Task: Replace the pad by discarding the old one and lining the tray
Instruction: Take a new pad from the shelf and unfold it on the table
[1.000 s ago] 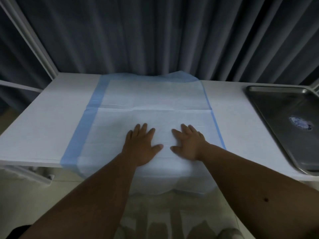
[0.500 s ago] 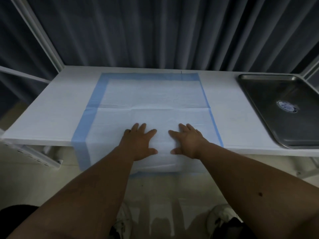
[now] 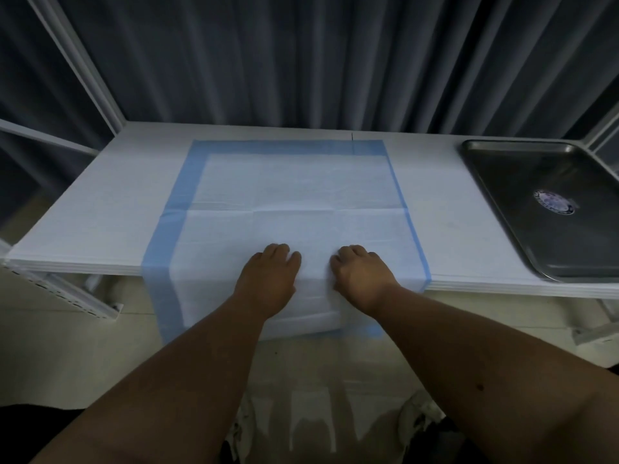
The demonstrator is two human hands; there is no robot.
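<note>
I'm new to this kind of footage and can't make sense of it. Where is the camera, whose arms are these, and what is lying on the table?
No machine is involved: a person works with bare hands. The single picture comes from a camera worn on their head, looking forward and down, so the two forearms are their own. On the white table lies a white pad with a blue border, spread flat, its near end hanging over the table's front edge. The left hand and the right hand rest side by side on the pad at that edge, fingers curled down onto it; whether they pinch it or just press is hard to tell. On the right sits a bare metal tray with a round sticker inside. Dark curtains hang behind.
</note>
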